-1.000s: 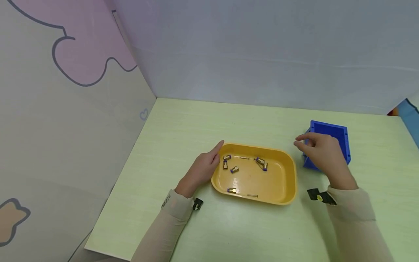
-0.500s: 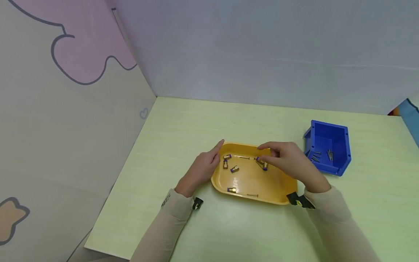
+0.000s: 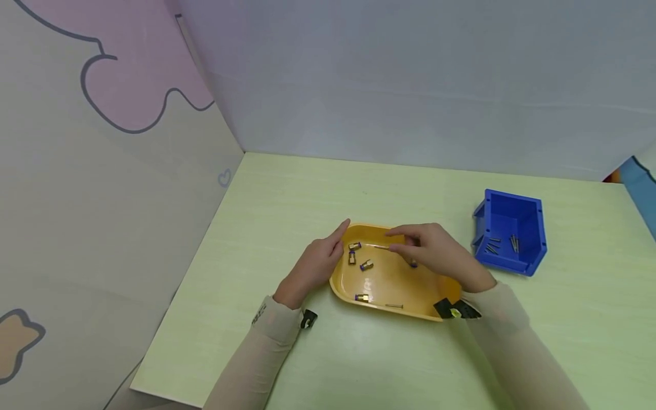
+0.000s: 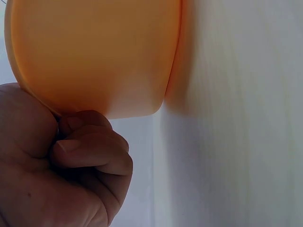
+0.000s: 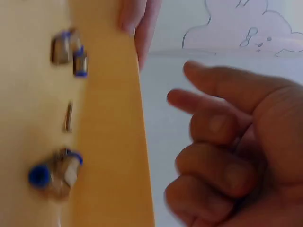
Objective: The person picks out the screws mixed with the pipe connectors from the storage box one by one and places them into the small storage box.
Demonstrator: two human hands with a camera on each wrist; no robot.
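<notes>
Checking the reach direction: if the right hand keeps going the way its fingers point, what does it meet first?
Probably the thin pin lying in the yellow tray, just ahead of the right hand; height above it is unclear.

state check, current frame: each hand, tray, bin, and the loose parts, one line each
left hand: rests against the tray's left end, fingers curled, holds nothing
right hand: over the tray, reaching for a pin, nothing visibly held
tray: flat on table, holds fittings and pins
bin: upright, open, several pins inside
fittings: loose in tray, lying on their sides
pin: flat in tray, at right fingertips; contact unclear
</notes>
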